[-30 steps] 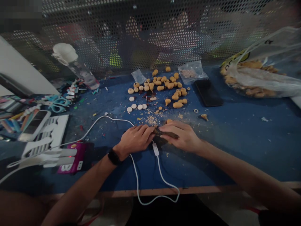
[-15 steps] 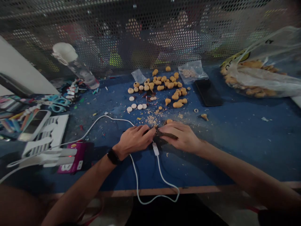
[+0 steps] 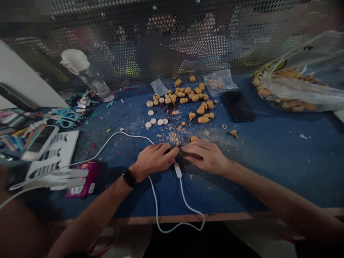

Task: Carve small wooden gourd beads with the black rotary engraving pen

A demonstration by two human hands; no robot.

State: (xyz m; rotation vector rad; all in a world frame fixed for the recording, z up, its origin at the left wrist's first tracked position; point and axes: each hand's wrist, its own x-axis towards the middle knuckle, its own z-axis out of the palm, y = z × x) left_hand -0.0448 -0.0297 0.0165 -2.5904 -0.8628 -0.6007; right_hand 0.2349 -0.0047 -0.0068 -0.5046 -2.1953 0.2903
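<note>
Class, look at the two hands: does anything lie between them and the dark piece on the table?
Nothing visible does. The left hand and right hand both touch the dark piece; the white cable passes on the near side, not between.

Dark piece [image 3: 180, 153] between left hand [image 3: 154, 159] and right hand [image 3: 205, 156] — mostly covered by fingers, perhaps a strip, grip not readable | plastic bag [image 3: 303, 87] cut by right edge | shapes behind mesh panel [image 3: 172, 39] blurred — not identifiable | white cable [image 3: 118, 133] lost off left edge | top-left corner smeared
</note>
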